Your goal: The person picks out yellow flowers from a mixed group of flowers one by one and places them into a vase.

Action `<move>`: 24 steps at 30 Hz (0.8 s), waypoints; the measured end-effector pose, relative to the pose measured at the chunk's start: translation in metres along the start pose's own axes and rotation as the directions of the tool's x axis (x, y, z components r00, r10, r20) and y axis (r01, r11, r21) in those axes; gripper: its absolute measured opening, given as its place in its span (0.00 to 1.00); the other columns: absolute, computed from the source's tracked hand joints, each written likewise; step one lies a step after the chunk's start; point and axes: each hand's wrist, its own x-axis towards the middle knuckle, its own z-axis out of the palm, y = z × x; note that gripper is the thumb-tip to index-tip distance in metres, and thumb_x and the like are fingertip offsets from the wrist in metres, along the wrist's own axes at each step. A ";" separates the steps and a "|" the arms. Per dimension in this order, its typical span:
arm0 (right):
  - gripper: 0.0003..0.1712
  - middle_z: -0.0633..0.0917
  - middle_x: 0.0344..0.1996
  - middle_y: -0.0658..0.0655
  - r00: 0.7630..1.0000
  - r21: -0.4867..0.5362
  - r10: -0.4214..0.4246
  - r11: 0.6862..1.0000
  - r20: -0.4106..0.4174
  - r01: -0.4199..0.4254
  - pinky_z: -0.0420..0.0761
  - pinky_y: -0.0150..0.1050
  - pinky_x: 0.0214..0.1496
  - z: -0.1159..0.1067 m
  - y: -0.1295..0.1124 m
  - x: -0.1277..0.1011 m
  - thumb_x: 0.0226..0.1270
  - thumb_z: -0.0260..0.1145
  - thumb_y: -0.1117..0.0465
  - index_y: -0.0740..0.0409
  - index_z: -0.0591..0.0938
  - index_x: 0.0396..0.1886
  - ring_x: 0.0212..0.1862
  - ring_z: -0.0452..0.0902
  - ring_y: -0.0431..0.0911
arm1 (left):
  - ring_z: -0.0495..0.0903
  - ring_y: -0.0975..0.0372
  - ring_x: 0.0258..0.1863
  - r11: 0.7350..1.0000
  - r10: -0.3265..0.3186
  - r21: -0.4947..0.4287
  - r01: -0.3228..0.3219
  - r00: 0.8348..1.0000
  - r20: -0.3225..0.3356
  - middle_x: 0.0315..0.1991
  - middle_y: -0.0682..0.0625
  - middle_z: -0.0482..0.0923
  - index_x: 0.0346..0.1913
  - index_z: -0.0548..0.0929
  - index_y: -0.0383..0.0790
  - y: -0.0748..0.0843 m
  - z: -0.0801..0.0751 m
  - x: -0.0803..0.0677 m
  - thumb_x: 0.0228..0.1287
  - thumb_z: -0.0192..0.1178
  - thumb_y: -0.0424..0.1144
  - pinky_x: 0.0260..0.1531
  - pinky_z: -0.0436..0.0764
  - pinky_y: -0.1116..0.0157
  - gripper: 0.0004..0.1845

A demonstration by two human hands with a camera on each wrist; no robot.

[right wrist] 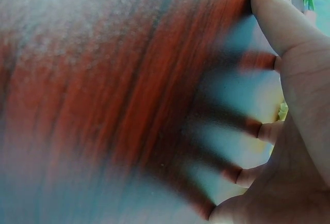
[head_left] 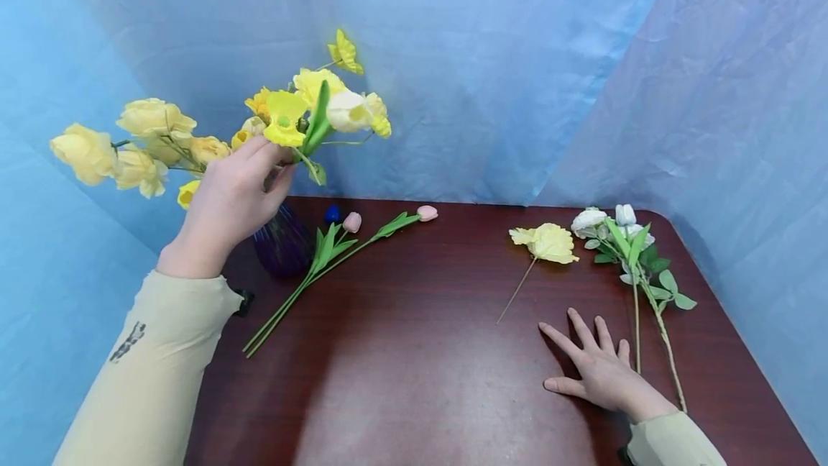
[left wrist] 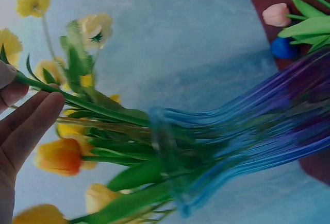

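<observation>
My left hand (head_left: 259,175) is raised at the left, above a ribbed purple-blue glass vase (head_left: 282,244) that holds a bunch of yellow flowers (head_left: 155,139). In the left wrist view its thumb and fingers (left wrist: 36,112) pinch one green stem (left wrist: 87,103) that runs into the vase mouth (left wrist: 165,141). My right hand (head_left: 591,369) lies flat on the dark red table (head_left: 414,351), fingers spread and holding nothing; the right wrist view shows the hand (right wrist: 296,105) pressed to the table's wood (right wrist: 113,90).
Two pink tulips (head_left: 352,221) with long green stems lie beside the vase, near a small blue object (head_left: 332,214). A single yellow flower (head_left: 546,241) and a spray of white roses (head_left: 614,225) lie just beyond my right hand. Blue cloth (head_left: 491,56) walls the table.
</observation>
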 end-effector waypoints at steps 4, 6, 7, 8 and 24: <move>0.53 0.50 0.79 0.70 1.000 -0.005 -0.002 1.000 -0.002 0.002 0.51 0.88 0.54 0.001 0.000 0.000 0.57 0.62 0.21 0.29 0.58 0.80 0.71 0.45 0.85 | 0.77 0.52 0.26 0.998 -0.059 -0.001 0.060 0.998 0.021 0.31 0.41 0.79 0.39 0.80 0.33 -0.008 0.006 -0.006 0.64 0.65 0.25 0.24 0.76 0.55 0.04; 0.53 0.51 0.79 0.70 1.000 -0.011 -0.005 1.000 -0.008 0.005 0.52 0.88 0.54 0.001 0.001 0.000 0.57 0.62 0.21 0.29 0.58 0.80 0.71 0.46 0.85 | 0.77 0.51 0.25 0.995 -0.095 0.013 0.094 0.994 0.054 0.31 0.41 0.79 0.38 0.80 0.33 -0.012 0.008 -0.010 0.65 0.63 0.25 0.23 0.76 0.53 0.03; 0.53 0.51 0.79 0.70 1.000 -0.011 -0.004 1.000 -0.009 0.004 0.52 0.89 0.54 0.001 0.001 0.000 0.57 0.62 0.21 0.29 0.59 0.80 0.71 0.46 0.85 | 0.77 0.52 0.24 0.993 -0.120 0.019 0.119 0.989 0.081 0.31 0.41 0.79 0.37 0.80 0.34 -0.013 0.009 -0.013 0.66 0.63 0.26 0.22 0.75 0.53 0.02; 0.53 0.51 0.78 0.70 1.000 -0.014 -0.004 1.000 -0.010 0.004 0.52 0.89 0.54 0.001 0.001 -0.001 0.57 0.62 0.21 0.29 0.59 0.80 0.71 0.46 0.85 | 0.76 0.52 0.23 0.989 -0.148 0.032 0.146 0.982 0.114 0.31 0.42 0.79 0.38 0.80 0.35 -0.013 0.010 -0.015 0.66 0.62 0.26 0.22 0.75 0.52 0.02; 0.52 0.50 0.79 0.70 1.000 0.001 -0.003 1.000 -0.010 0.003 0.51 0.88 0.56 0.001 0.001 -0.002 0.58 0.62 0.22 0.30 0.60 0.80 0.72 0.45 0.84 | 0.73 0.40 0.31 0.881 -0.349 0.325 0.344 0.936 -0.044 0.26 0.35 0.75 0.21 0.82 0.28 0.003 0.034 -0.040 0.67 0.64 0.36 0.21 0.75 0.42 0.17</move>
